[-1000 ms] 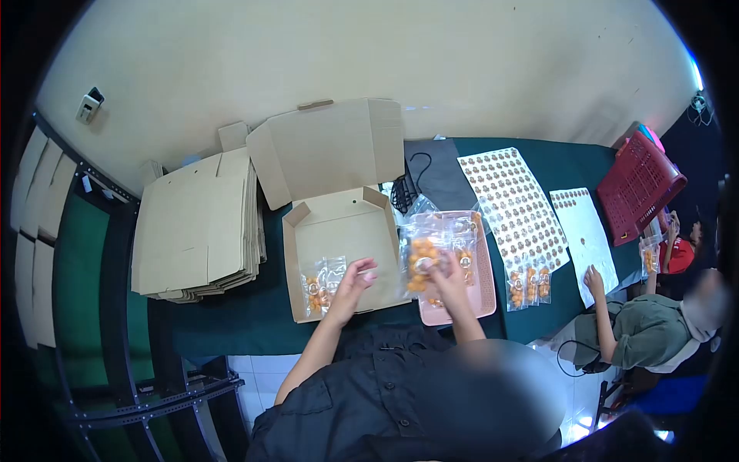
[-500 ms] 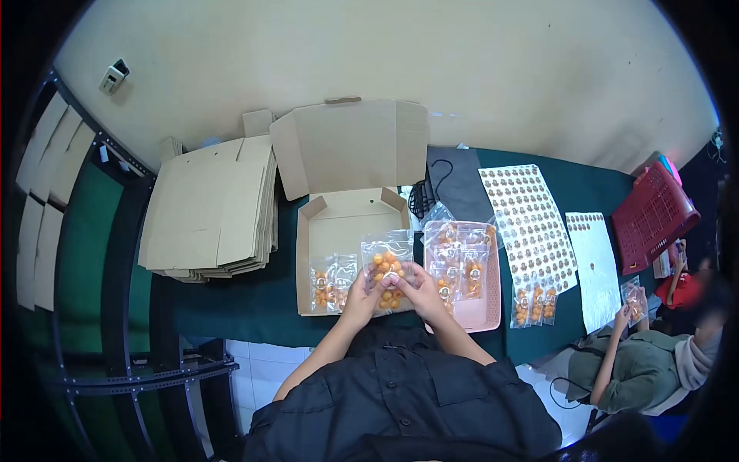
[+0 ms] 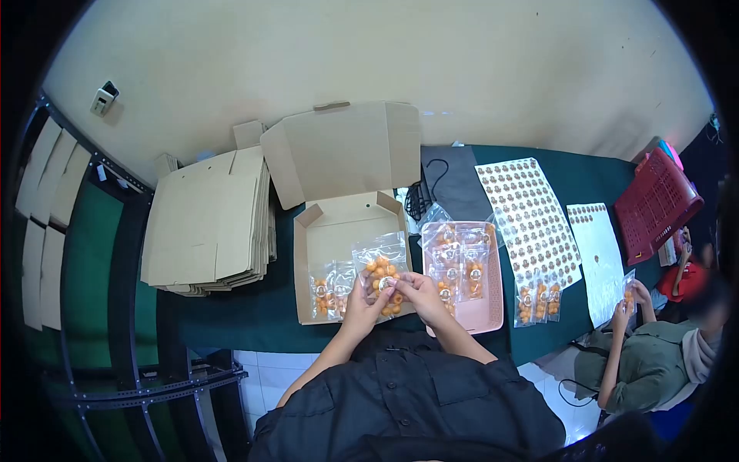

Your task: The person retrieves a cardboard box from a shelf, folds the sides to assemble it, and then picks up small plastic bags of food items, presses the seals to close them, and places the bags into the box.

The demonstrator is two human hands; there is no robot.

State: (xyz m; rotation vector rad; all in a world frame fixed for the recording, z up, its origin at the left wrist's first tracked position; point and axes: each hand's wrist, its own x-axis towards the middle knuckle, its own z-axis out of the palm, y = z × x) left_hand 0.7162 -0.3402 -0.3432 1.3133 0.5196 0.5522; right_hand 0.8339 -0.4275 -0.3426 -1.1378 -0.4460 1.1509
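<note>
Most of the open box (image 3: 339,231) floor lies bare beyond two packets (image 3: 331,283) at its near left, hemmed by the flat cardboard stack (image 3: 208,223) left and pink tray (image 3: 493,296) right.

packing workshop | flat carton stack (image 3: 208,223) | sticker sheets (image 3: 531,219) | bagged snacks tray (image 3: 486,308)

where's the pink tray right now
In the head view, the pink tray sits on the green table, just right of the open cardboard box and left of the sticker sheet.

Both hands raised together, left hand (image 3: 360,296) and right hand (image 3: 416,292) fingers pinched, forearms converging.
</note>
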